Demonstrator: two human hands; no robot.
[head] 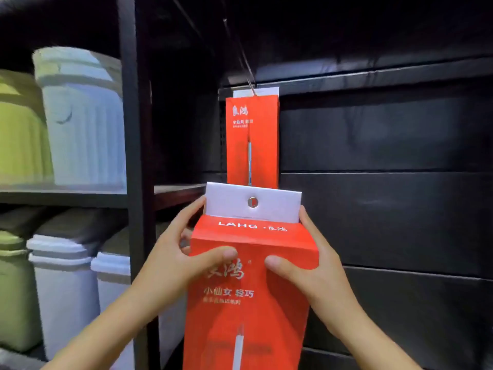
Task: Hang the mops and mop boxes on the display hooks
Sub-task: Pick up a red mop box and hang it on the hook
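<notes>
I hold a tall red mop box (248,311) upright in front of me with both hands. My left hand (176,255) grips its left upper edge, thumb across the front. My right hand (309,265) grips the right upper edge the same way. The box's white top flap (277,204) has a metal-ringed hole (252,202) in its middle. Behind and above it, a second red mop box (252,140) hangs from a thin metal display hook (249,81) that juts out from the dark slat wall. The held box sits below that hook, apart from it.
A black shelf post (136,169) stands just left of the boxes. Left of it, shelves carry white (82,124) and green (21,134) plastic bins, with more bins (64,289) below. The dark slat wall (386,182) fills the right side.
</notes>
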